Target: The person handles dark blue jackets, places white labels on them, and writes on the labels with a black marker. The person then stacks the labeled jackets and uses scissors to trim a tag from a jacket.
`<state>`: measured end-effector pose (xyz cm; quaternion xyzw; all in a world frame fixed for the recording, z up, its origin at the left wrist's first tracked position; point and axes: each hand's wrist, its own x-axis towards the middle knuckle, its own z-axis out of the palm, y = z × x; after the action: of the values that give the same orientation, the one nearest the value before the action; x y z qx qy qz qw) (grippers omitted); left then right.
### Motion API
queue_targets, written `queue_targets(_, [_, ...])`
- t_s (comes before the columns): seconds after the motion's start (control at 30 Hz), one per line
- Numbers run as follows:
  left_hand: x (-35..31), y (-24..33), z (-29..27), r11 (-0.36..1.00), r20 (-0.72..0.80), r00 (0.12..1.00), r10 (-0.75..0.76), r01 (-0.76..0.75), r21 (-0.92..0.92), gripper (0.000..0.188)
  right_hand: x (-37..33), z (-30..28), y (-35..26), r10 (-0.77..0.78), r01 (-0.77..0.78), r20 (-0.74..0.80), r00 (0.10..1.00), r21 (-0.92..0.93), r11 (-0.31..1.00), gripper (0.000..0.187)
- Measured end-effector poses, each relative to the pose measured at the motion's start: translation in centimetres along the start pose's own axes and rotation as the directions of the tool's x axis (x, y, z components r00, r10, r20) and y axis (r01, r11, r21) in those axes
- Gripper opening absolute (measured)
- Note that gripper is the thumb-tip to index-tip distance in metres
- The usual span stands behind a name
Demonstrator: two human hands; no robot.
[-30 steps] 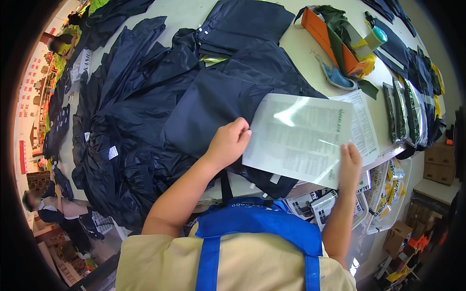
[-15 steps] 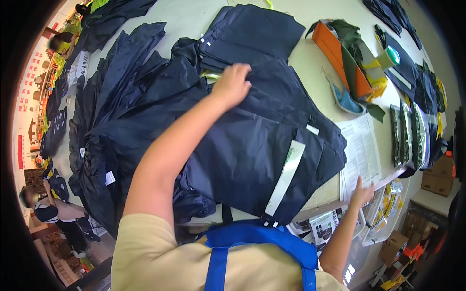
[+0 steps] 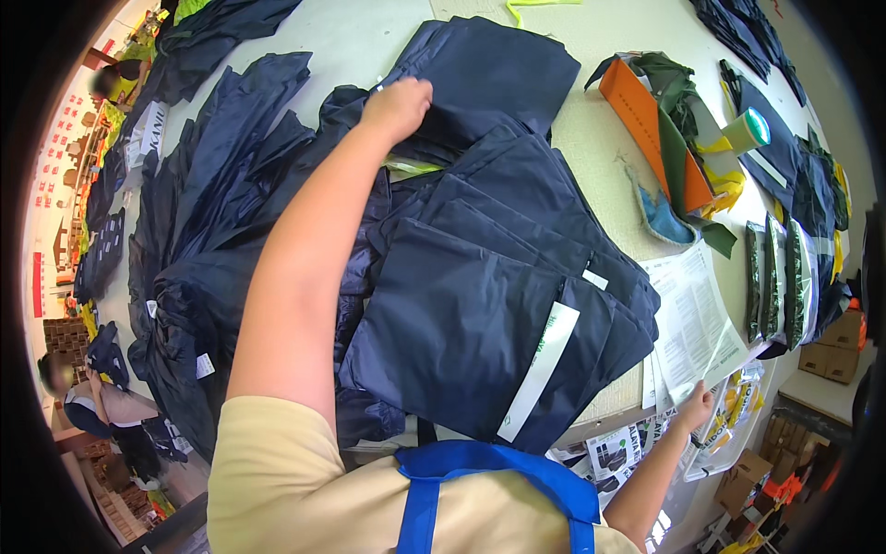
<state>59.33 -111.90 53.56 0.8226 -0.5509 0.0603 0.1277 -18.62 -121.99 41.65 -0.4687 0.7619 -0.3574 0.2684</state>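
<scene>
My left hand [image 3: 397, 109] is at the near-left edge of a far stack of folded navy garments [image 3: 489, 65], its fingers curled in on the fabric; the fingertips are partly hidden. Below that arm's reach lies a fanned pile of folded navy garments [image 3: 461, 314], the top one bearing a long white printed strip [image 3: 540, 369]. At the right, my right hand [image 3: 699, 406] pinches the near corner of a printed paper sheet [image 3: 697, 323], which is bent upward over other sheets on the table edge.
Loose navy garments [image 3: 231, 166] heap along the left. An orange box [image 3: 651, 129] with dark green fabric stands at the far right, near a roll of tape [image 3: 746, 131] and several plastic-wrapped packs [image 3: 773, 282]. A clear bin [image 3: 734, 415] sits below the table's right edge. Other people are at far left.
My left hand has moved away and left, from the near pile to the far stack. The near pile's top garment now lies more compactly folded. My right hand has closed on the paper and lifted its corner.
</scene>
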Motion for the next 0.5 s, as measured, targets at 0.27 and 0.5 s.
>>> queue_targets(0.27, [-7.6,9.5,-13.4,0.935,-0.117,0.989,-0.091,0.045,-0.352,0.012,-5.3,-3.3,-12.1,-0.123,0.077,0.032,0.992,0.612,0.787,0.026])
queue_targets(0.5, [-25.7,21.9,-9.1,0.853,0.284,0.92,0.269,-0.091,-0.514,0.028,-9.4,-7.2,-18.8,-0.204,0.223,-0.107,0.973,0.661,0.717,0.028])
